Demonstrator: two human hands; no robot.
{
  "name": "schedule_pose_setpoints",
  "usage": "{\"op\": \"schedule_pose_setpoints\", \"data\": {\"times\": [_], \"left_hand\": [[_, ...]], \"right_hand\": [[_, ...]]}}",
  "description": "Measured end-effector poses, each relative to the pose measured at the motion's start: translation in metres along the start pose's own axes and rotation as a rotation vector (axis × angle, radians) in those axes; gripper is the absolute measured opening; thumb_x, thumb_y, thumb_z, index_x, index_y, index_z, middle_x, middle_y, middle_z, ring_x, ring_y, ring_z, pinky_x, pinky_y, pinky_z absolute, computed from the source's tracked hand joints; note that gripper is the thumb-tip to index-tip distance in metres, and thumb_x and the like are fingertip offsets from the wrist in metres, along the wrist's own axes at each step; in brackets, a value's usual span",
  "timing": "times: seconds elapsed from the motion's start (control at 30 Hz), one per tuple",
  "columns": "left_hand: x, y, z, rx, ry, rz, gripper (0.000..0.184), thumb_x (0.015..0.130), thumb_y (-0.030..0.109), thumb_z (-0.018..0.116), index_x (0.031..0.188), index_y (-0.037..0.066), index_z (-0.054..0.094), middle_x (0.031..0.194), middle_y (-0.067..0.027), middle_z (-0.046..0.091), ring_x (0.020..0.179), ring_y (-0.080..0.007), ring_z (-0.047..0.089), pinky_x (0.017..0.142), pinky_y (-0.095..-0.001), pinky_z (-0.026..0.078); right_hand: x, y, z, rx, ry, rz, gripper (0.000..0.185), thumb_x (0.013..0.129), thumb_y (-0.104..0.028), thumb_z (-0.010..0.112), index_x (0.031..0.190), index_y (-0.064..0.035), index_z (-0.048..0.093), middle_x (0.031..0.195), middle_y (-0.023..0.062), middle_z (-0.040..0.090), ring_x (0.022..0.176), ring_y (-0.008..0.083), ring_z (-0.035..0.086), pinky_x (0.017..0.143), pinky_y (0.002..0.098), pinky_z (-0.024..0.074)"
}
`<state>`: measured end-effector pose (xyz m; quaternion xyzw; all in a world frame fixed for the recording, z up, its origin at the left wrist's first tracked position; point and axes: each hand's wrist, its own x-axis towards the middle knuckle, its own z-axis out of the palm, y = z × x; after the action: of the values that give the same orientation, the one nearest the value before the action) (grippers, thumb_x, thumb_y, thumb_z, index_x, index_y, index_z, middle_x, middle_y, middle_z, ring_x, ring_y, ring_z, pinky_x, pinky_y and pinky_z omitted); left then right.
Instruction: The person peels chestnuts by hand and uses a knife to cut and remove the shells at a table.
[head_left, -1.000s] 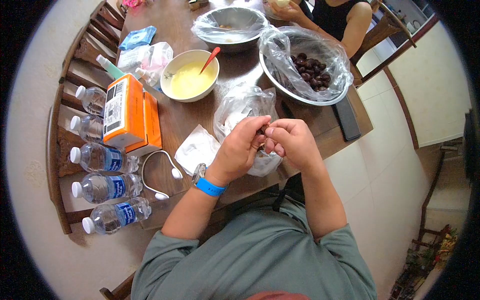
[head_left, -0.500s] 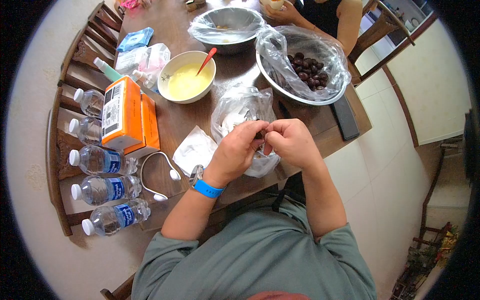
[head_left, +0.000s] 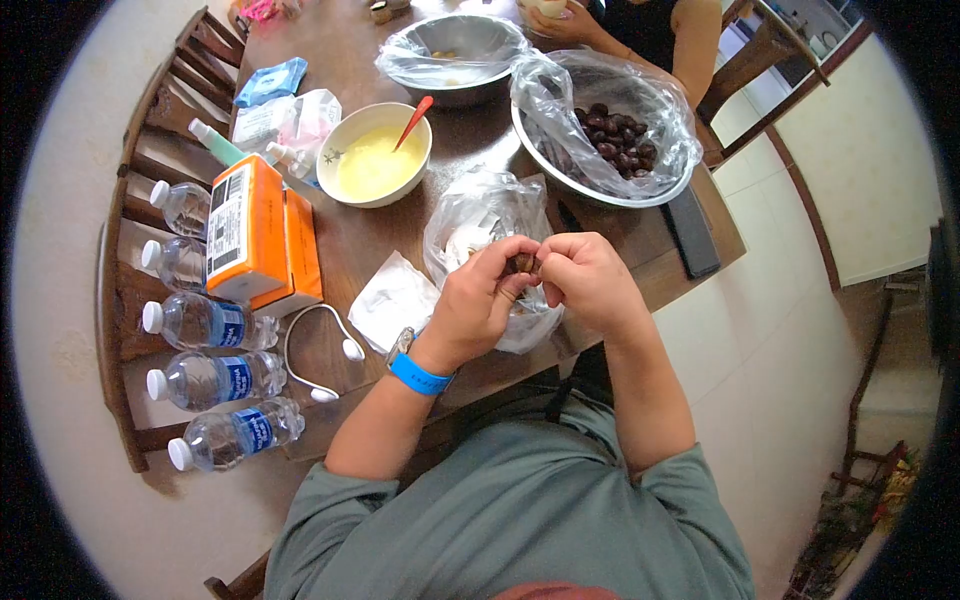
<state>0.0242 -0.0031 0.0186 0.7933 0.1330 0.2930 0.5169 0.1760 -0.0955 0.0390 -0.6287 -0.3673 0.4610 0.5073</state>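
Note:
My left hand [head_left: 474,308] pinches a small brown chestnut [head_left: 522,263] between thumb and fingertips. Against its right side, the curled fingers of my right hand [head_left: 592,282] are pressed together, partly hiding it. Both hands are over a clear plastic bag [head_left: 447,222] with whitish and brown bits inside, mostly covered by my hands. Beyond them, dark glossy chestnuts [head_left: 618,140] lie in a basin [head_left: 598,203] lined with clear plastic. A white bowl [head_left: 372,204] of pale yellow liquid with a red spoon [head_left: 412,122] stands to the left.
A second plastic-covered basin [head_left: 455,97] is at the back, near another person's arm [head_left: 697,50]. Left are an orange box [head_left: 262,235], several water bottles [head_left: 215,380], a white neckband cord [head_left: 290,345] and a tissue [head_left: 393,300]. A black phone [head_left: 690,240] lies by the right edge.
My hands have shifted slightly, and more of the chestnut shows between the fingertips. My right hand is a little higher. The table items stay put.

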Motion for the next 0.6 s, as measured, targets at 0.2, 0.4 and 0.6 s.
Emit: {"op": "schedule_pose_setpoints", "data": {"times": [0.2, 0.4, 0.6], "left_hand": [[-0.001, -0.003, 0.003, -0.467, -0.041, -0.126, 0.029, 0.099, 0.009, 0.045, 0.128, 0.0, 0.047, 0.116, -0.0088, 0.059, 0.101, -0.0141, 0.059, 0.089, -0.027, 0.046], [-0.003, -0.013, -0.003, -0.701, -0.114, -0.278, 0.036, 0.102, 0.017, 0.044, 0.134, 0.001, 0.042, 0.119, -0.009, 0.057, 0.099, -0.0132, 0.059, 0.09, -0.0274, 0.047], [-0.001, -0.015, -0.001, -0.839, -0.039, -0.283, 0.036, 0.101, 0.017, 0.046, 0.133, 0.001, 0.045, 0.112, -0.0079, 0.059, 0.093, -0.0133, 0.061, 0.086, -0.0269, 0.048]], "right_hand": [[-0.003, 0.005, -0.003, 0.374, -0.087, 0.102, 0.015, 0.082, -0.011, 0.053, 0.075, -0.0031, 0.063, 0.067, 0.003, 0.062, 0.049, 0.008, 0.05, 0.045, 0.0218, 0.038], [-0.003, 0.008, -0.001, 0.477, -0.115, 0.104, 0.011, 0.08, -0.008, 0.052, 0.077, -0.0029, 0.062, 0.072, 0.0048, 0.063, 0.05, 0.0084, 0.051, 0.044, 0.0215, 0.0381], [0.0, 0.009, 0.0, 0.541, -0.17, 0.029, 0.011, 0.078, -0.006, 0.053, 0.076, -0.0005, 0.062, 0.071, 0.0053, 0.063, 0.05, 0.009, 0.05, 0.045, 0.0219, 0.0378]]}}
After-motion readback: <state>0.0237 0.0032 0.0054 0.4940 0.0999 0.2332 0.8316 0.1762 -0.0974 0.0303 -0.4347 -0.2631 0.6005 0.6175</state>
